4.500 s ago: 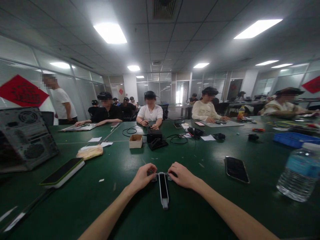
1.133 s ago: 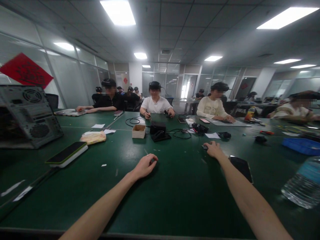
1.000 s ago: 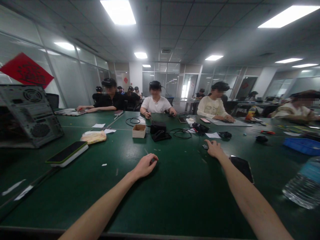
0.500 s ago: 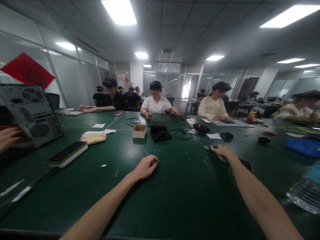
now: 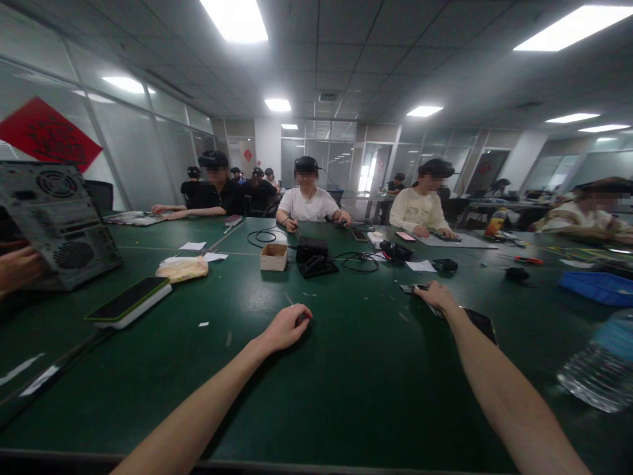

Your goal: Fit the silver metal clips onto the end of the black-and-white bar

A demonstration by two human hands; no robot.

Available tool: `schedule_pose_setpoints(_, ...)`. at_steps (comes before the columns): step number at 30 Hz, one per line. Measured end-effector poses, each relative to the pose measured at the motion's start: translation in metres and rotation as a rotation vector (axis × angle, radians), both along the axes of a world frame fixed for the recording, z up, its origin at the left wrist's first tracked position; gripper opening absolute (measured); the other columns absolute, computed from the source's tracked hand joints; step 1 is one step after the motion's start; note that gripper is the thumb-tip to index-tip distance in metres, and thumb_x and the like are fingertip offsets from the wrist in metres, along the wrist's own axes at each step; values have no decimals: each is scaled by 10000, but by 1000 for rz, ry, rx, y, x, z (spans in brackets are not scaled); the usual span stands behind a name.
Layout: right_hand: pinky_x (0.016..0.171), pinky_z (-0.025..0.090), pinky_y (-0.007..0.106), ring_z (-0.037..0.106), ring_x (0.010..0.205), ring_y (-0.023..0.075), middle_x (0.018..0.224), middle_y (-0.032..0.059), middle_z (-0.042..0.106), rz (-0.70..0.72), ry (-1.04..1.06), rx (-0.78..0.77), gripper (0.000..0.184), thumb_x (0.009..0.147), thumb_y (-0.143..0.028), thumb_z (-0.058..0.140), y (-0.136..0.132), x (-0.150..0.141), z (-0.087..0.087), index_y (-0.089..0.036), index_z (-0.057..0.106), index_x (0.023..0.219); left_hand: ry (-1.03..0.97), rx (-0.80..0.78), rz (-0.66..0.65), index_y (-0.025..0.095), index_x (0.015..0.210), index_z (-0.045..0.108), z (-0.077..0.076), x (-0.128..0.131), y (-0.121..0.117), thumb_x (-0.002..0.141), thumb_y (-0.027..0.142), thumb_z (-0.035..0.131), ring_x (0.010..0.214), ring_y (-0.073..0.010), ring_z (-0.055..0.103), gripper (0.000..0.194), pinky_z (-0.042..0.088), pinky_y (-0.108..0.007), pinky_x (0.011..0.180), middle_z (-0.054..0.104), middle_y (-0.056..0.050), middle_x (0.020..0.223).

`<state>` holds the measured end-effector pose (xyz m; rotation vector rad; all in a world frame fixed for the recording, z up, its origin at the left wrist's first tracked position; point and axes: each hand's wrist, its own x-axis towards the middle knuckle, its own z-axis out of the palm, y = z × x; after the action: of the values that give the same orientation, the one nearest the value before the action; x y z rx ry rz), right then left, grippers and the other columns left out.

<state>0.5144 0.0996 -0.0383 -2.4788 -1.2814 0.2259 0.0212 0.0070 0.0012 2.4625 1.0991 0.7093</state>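
Note:
My left hand (image 5: 287,326) rests on the green table (image 5: 346,396), fingers loosely curled in toward the thumb, with nothing visible in it. Farther off to the right, my right hand (image 5: 438,297) lies low over the table. Its fingers are closed on a small flat silver-and-black object (image 5: 407,288), whose far end sticks out to the left; the rest is hidden under the hand, and its kind is unclear. Beside my right wrist lies a dark phone-like slab (image 5: 481,324), partly covered by my forearm.
Ahead stand a small open cardboard box (image 5: 273,258) and a black device (image 5: 312,254) with cables. A computer case (image 5: 64,231) is at left, with another person's hand (image 5: 20,269) beside it. A water bottle (image 5: 601,366) and blue tray (image 5: 596,287) are at right. People sit across the table.
The whole view has shifted slightly. Both my hands keep nearly the same place and pose on the table. The other person's hand at the computer case has moved a little.

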Motion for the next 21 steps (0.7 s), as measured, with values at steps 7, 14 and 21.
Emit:
schedule_pose_setpoints(7,934,361,478,416,1195,394,1300,229,391,15,-25,3,753,761,-631,493,2,3,-2,-136,375,1316,-6,9,-8,174,950,592,2,0,-2,842,174,473,761,-141,566,161,458,-252,694,614,-31,900)
schedule_pose_setpoints(14,944,367,457,415,1203,374,1306,245,391,-8,0,28,797,744,-608,518,5,4,-4,-89,351,1325,6,36,8,177,927,594,1,1,-1,825,159,470,785,-151,570,161,456,-268,734,623,-27,875)
schedule_pose_setpoints(21,944,364,469,399,1217,387,1323,261,379,-2,-20,-26,755,778,-603,484,8,8,-6,-74,402,1310,14,49,5,177,922,594,-6,0,2,827,154,479,736,-136,560,151,449,-252,700,609,-14,844)
